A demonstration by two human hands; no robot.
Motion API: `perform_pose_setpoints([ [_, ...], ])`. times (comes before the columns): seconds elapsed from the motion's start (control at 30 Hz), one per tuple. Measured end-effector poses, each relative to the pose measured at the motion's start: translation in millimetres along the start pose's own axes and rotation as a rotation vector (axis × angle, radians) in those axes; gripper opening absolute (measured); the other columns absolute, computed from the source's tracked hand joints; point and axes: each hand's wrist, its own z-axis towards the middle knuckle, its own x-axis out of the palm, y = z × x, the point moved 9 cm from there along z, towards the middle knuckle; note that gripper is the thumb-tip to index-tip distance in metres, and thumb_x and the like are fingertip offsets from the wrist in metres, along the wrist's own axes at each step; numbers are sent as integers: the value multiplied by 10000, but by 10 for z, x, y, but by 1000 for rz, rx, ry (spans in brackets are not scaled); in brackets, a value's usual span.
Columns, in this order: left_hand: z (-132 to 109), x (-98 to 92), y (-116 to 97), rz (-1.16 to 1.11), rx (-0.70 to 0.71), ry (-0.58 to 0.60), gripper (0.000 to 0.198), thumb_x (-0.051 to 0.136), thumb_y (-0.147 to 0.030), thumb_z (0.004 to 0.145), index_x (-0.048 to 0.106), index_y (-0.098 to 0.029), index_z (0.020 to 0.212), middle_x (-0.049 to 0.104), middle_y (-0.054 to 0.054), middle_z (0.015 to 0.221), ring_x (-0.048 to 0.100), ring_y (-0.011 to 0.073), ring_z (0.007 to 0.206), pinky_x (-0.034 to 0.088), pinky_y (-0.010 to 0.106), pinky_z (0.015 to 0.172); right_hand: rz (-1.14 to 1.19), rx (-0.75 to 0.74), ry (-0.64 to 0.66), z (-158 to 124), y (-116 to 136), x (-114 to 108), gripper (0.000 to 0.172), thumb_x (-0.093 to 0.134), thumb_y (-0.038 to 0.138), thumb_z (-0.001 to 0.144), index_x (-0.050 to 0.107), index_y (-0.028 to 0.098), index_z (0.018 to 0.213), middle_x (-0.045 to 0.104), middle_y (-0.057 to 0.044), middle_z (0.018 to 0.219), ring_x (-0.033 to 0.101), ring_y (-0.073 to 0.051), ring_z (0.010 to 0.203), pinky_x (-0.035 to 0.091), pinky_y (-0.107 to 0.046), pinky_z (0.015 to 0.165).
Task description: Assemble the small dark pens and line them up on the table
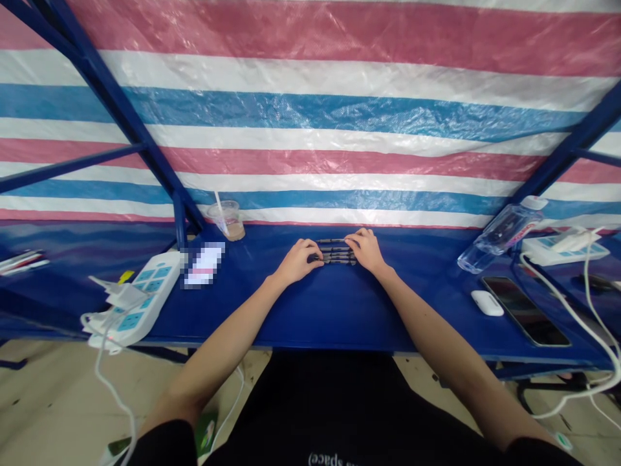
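Several thin, dark pens (334, 250) lie side by side on the blue table (339, 310), running left to right between my hands. My left hand (298, 262) is closed, its thumb and fingers curled in at the left ends of the nearer pens. At the other end, my right hand (367, 251) pinches the right tip of the farthest pen with its thumb and fingers. Both hands partly cover the pen ends, and the pens' fine detail is too small to make out.
A plastic cup with a straw (230, 223) stands at the back left, near a blurred-out card (204, 265) and a power strip (145, 298). On the right are a water bottle (499, 236), a white earbud case (486, 303), a phone (526, 310) and another power strip (565, 249).
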Motion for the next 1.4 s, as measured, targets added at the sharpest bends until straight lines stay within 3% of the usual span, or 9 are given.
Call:
perform_pose_setpoints([
  [0.17,1,5,-8,-8,-16,10,68,820,-259,875,767,-243,914,659,46,1100,570,250,1048,482,445,1021,8,-48,12,-36,142,-28,352,499,410,1071,816,270,1135,667,-129,1129,551,-313,1068,463,-462,929],
  [0.27,3,10,-13,-11,-20,18,64,815,-258,880,766,-239,917,659,48,1107,569,250,1044,484,446,1019,4,-68,41,-47,175,11,362,483,413,1077,768,276,1254,673,-127,1266,538,-324,1192,457,-475,975],
  [0.47,7,40,33,-11,-30,13,63,799,-266,894,772,-245,947,660,52,1107,571,258,1059,486,461,1033,45,57,83,-9,-58,185,456,356,419,1105,638,315,1448,590,-86,1524,447,-329,1400,402,-551,1090],
  [0.57,9,72,46,-6,-21,22,82,784,-293,909,788,-256,982,655,56,1120,574,259,1064,486,471,1045,76,115,113,23,-160,248,432,371,389,1097,706,307,1357,643,-71,1466,482,-323,1361,380,-560,1107],
  [0.77,13,99,67,3,-19,13,92,776,-308,913,808,-265,988,646,67,1165,563,273,1109,485,497,1080,80,85,151,84,-215,235,313,513,280,1023,824,265,996,754,-87,1168,588,-278,1102,438,-453,993],
  [0.97,7,128,92,-25,-9,11,94,742,-307,940,800,-263,1000,629,67,1305,549,292,1263,439,515,1161,98,62,137,94,-245,230,296,526,210,978,817,262,975,755,-71,1036,597,-242,982,421,-405,964],
  [1.2,-1,110,72,-24,-10,7,85,749,-306,934,791,-258,991,622,78,1279,540,292,1252,446,524,1160,135,-5,175,46,-92,184,207,657,400,964,817,275,1004,755,-62,1041,606,-230,959,421,-383,942],
  [1.4,-9,115,30,-40,-2,18,68,754,-289,925,780,-251,976,616,79,1283,543,291,1242,457,530,1151,161,-2,177,53,-86,175,195,678,402,953,817,267,969,741,-57,964,601,-222,913,433,-364,890],
])
